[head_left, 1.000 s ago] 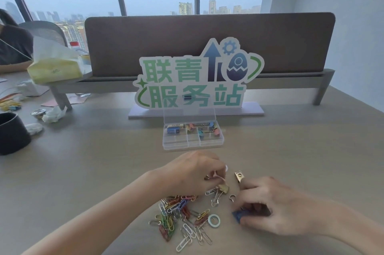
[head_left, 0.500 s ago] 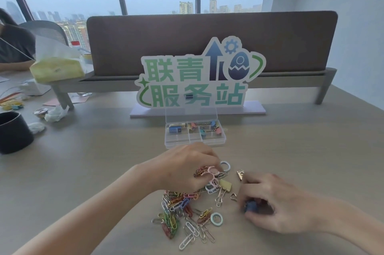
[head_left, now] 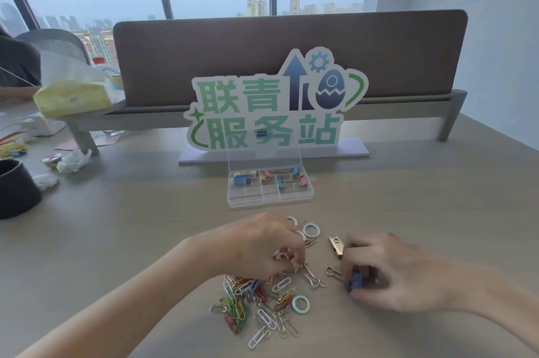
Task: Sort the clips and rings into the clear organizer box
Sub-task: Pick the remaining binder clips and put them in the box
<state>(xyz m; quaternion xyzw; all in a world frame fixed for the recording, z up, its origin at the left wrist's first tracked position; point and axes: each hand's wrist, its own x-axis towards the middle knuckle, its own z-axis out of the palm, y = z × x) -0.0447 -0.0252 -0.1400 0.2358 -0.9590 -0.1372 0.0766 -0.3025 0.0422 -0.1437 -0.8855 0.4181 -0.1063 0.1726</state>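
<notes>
On a wooden desk (head_left: 408, 197), the left hand (head_left: 259, 247) curls its fingers over small rings and clips at the top of a heap of coloured paper clips (head_left: 253, 305), while the right hand (head_left: 390, 273) pinches a blue binder clip (head_left: 355, 282) against the surface. A pale blue ring (head_left: 301, 304) lies just right of the heap, another ring (head_left: 311, 231) and a gold clip (head_left: 336, 245) lie between the hands. Beyond them the clear organizer box (head_left: 269, 197) stands open before a green-lettered sign (head_left: 277, 107), binder clips in its rear compartments.

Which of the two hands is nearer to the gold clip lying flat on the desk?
The right hand. Its fingers touch, or nearly touch, the right edge of the gold clip. The left hand is farther off to the clip's left, over the rings and paper clips.
</notes>
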